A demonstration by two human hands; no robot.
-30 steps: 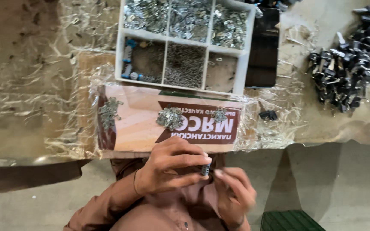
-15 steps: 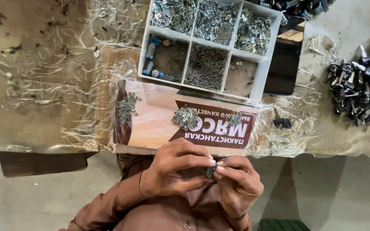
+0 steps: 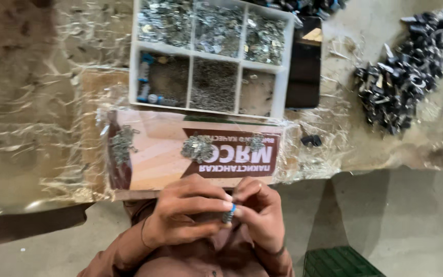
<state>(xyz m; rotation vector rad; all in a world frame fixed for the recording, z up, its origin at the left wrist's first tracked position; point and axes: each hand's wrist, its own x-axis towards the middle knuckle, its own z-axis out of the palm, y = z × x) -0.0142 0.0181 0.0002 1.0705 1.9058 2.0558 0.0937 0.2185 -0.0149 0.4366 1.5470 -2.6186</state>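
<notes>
Both hands are up close to the body, just below the desk (image 3: 37, 128) edge. The left hand (image 3: 180, 215) is curled with its fingertips pinched on a small dark metal part (image 3: 227, 216), and the right hand (image 3: 260, 215) closes on the same part from the other side, so it sits between the fingertips. Too small to make out its exact shape. Above on the desk there's a printed cardboard sheet (image 3: 155, 164) with little piles of metal bits, a white divided tray (image 3: 278, 97), and a black parts heap (image 3: 401, 77) off to the right.
</notes>
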